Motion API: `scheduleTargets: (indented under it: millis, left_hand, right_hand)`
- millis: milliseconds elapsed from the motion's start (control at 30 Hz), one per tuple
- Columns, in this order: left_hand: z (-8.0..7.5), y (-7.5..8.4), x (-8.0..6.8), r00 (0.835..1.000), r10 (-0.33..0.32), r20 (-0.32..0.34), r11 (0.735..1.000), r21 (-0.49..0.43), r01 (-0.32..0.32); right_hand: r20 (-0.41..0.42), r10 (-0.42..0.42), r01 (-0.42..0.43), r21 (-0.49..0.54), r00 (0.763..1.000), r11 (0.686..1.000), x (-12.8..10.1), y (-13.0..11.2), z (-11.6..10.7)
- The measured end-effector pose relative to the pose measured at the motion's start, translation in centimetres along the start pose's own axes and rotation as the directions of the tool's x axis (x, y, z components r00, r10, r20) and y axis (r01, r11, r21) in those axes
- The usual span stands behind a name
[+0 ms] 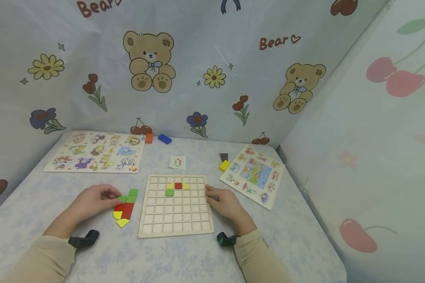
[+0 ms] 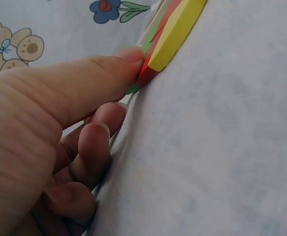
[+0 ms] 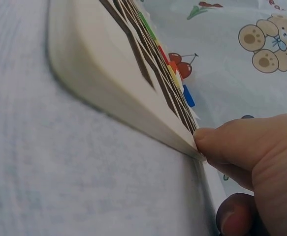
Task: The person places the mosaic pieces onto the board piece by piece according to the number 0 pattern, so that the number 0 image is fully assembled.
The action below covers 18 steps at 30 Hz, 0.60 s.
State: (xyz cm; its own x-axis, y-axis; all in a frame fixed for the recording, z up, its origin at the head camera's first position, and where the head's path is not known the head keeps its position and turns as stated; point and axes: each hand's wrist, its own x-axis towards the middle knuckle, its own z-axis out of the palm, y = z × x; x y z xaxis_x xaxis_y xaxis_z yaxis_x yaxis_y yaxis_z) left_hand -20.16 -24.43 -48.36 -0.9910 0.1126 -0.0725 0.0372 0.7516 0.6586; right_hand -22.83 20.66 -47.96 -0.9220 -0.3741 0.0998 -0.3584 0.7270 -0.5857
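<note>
While our left hand [image 1: 92, 201] curls toward the loose tiles [image 1: 125, 208], its thumb [image 2: 99, 73] presses the near edge of that stack, and the other fingers fold under without closing on a piece; we would call this grip a touch, not a pinch. Those tiles, green, red and yellow, lie on the tabletop [image 1: 184, 255] just left of the board [image 1: 176, 206]. Our right hand [image 1: 224, 202] rests at the board's right edge, thumb tip [image 3: 207, 137] against the rim, fingers loosely bent and holding nothing.

From here, we judge that a push from the left thumb could slide the stack apart or shove it against the board, since nothing pins the pieces. Pressure from the right thumb might nudge the board sideways and shake the few tiles [image 1: 177, 188] seated in its upper rows. A thin piece lying flat may also be hard to lift and could slip.

Several things stay unclear. Left wrist view shows only the stack's edge, so we cannot count its pieces. Right wrist view sees the board nearly edge-on, its grid squashed. What the small card [image 1: 178, 162] beyond the board shows is too small to read.
</note>
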Motion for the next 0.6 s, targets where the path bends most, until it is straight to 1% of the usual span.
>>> scheduleTargets:
  millis: [333,600]
  left_hand:
    - [0.11,0.19,-0.27,1.0,0.0,-0.019,1.0,-0.016,0.0]
    - [0.1,0.12,-0.08,1.0,0.011,-0.029,1.0,-0.026,-0.012]
  right_hand:
    - [0.006,-0.015,0.015,-0.018,1.0,1.0,0.02,0.06,0.03]
    - [0.005,0.001,-0.001,-0.022,1.0,1.0,0.01,-0.12,0.02]
